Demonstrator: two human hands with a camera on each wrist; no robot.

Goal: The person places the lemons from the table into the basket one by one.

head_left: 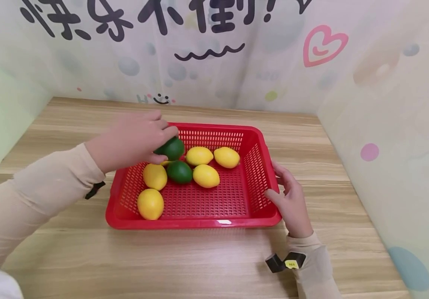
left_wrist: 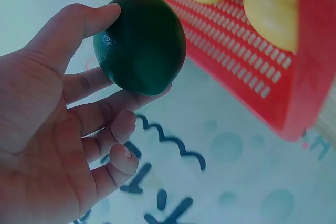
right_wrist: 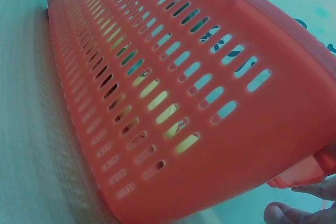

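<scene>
My left hand (head_left: 130, 139) pinches a dark green lime (left_wrist: 144, 45) between thumb and fingers, over the far left part of a red plastic basket (head_left: 196, 224). A second lime (head_left: 179, 172) lies in the basket among several yellow lemons (head_left: 206, 176). Two of these, a lemon (head_left: 155, 177) and a nearer lemon (head_left: 150, 204), sit along the left wall; another is mostly hidden below the held lime. At the basket's right rim, my right hand (head_left: 291, 203) grips the edge, thumb on top and fingers on the outer side. Only its fingertips show in the right wrist view.
The basket stands on a wood-grain table (head_left: 162, 261), with slotted walls on its sides. Behind the table hangs a printed backdrop (head_left: 214, 79) with dark characters and a pink heart. Pale side panels border the table left and right.
</scene>
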